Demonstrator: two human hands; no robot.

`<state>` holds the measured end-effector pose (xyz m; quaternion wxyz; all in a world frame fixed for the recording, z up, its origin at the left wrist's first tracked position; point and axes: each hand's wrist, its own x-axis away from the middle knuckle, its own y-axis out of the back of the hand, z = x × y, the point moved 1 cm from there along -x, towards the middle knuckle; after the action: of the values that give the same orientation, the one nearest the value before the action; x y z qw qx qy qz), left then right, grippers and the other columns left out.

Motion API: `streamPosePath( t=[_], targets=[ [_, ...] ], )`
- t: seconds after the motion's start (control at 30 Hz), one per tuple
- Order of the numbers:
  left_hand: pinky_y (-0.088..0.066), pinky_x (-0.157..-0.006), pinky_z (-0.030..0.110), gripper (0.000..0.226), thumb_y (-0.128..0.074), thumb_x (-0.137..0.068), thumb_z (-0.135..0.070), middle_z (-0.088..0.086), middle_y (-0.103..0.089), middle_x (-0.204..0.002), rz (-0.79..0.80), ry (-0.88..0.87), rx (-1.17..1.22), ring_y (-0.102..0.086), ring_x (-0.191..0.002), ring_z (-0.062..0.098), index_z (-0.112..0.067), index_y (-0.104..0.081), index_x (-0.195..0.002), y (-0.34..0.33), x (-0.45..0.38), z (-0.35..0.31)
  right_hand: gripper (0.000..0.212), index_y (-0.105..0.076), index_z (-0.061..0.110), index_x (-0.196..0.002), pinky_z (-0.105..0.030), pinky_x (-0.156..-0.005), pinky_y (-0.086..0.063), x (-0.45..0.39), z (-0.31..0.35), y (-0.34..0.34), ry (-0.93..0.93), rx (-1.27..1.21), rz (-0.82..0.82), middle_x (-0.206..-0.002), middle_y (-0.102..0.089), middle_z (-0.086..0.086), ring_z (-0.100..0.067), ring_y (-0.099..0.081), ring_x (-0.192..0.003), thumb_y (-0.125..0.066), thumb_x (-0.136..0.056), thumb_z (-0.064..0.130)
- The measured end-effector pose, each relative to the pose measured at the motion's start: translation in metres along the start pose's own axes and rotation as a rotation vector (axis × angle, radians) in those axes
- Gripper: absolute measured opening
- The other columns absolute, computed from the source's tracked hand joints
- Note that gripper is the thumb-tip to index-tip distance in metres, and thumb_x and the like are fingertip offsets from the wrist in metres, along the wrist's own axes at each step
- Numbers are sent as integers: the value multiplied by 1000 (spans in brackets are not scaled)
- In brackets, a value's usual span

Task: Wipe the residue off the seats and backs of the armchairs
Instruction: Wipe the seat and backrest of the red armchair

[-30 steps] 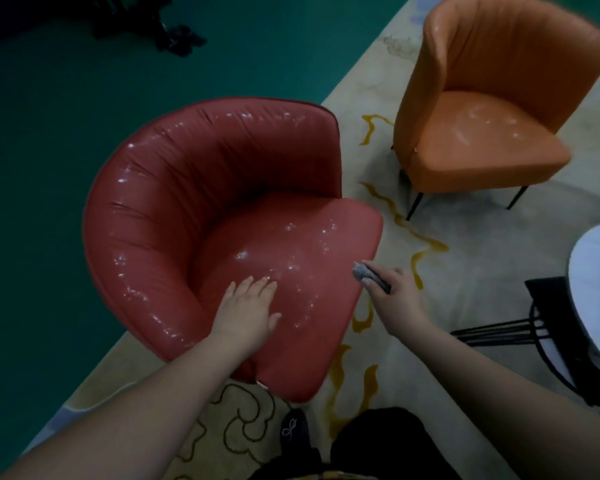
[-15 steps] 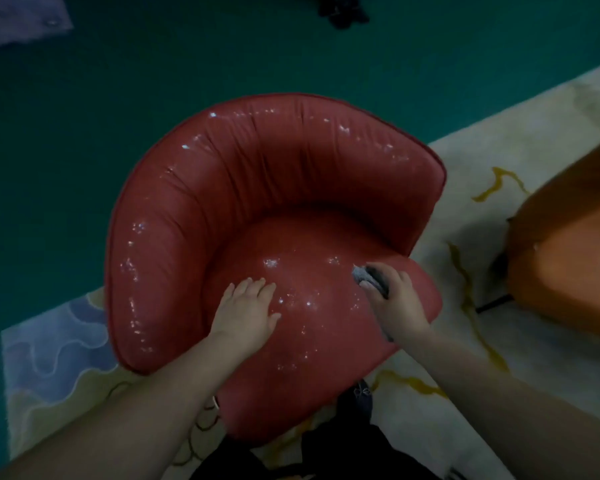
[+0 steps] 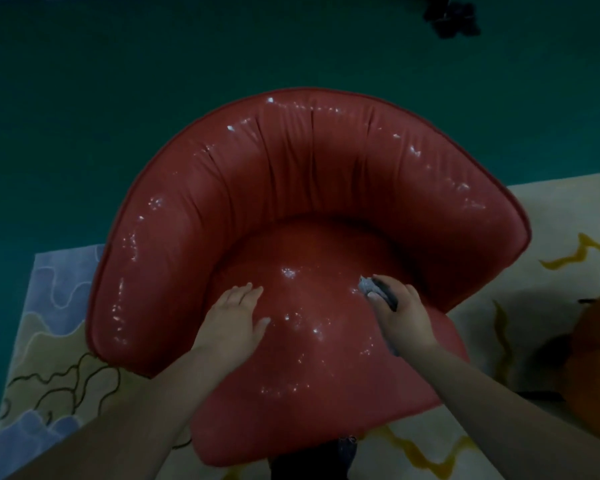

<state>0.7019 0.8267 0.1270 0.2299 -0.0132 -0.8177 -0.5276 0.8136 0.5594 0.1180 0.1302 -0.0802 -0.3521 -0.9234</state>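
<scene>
A curved red leather armchair point(image 3: 302, 188), flecked with white residue point(image 3: 288, 273), fills the frame's centre. The left hand point(image 3: 234, 320) lies flat, fingers straight, on its seat; the right hand point(image 3: 400, 315) grips a crumpled grey cloth point(image 3: 369, 285) pressed against the seat at centre right.

Two armchairs: one red point(image 3: 309, 188), one orange point(image 3: 596, 368); two hands; one cloth point(image 3: 369, 285); one rug point(image 3: 59, 327).
</scene>
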Motion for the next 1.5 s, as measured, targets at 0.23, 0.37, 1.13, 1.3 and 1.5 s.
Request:
streamPosePath(
  t=[0.23, 0.37, 1.13, 1.3, 1.5],
  targets=[
    [-16, -121, 37, 57, -42, -102, -30, -3, -10, -162, 25, 20, -3, -7, -149, 19, -30, -18, -154, -39, -76, 52, 37, -53, 32, -128, -2, -72, -35, -64, -27, -63, 38, -78, -8, -104, -45, 15, 10, -52, -91, -60, -92, 29],
    [-12, -119, 37, 58, -44, -101, -29, -7, -8, -162, 28, 68, 39, -5, -149, 17, -35, -17, -153, -77, -123, 73, 38, -55, 35, -127, -3, -78, -38, -103, -46, -109, 78, -115, 35, -103, -46, 20, 10, -52, -93, -63, -90, 28],
    [-14, -121, 45, 67, -58, -94, -32, -16, -3, -161, -142, 156, 263, 6, -147, 7, -35, -22, -151, -193, -206, 122, 51, -57, 19, -132, -32, -90, -41, -200, -109, -270, 581, 213, 75, -109, -52, -10, -25, -47, -100, -69, -84, 6],
    [-13, -121, 40, 67, -58, -94, -31, -14, -4, -161, -156, 144, 247, 5, -148, 8, -33, -23, -152, -191, -209, 122, 48, -53, 17, -135, -33, -96, -40, -220, -80, -295, 540, 196, 82, -117, -50, -12, -26, -46, -107, -65, -89, 12],
    [-13, -121, 38, 66, -57, -94, -31, -17, -5, -160, -148, 125, 254, 4, -147, 5, -34, -24, -151, -190, -207, 123, 47, -57, 17, -131, -38, -81, -49, -186, -120, -267, 780, 274, 183, -106, -57, -13, -27, -51, -94, -67, -86, 11]
  ],
)
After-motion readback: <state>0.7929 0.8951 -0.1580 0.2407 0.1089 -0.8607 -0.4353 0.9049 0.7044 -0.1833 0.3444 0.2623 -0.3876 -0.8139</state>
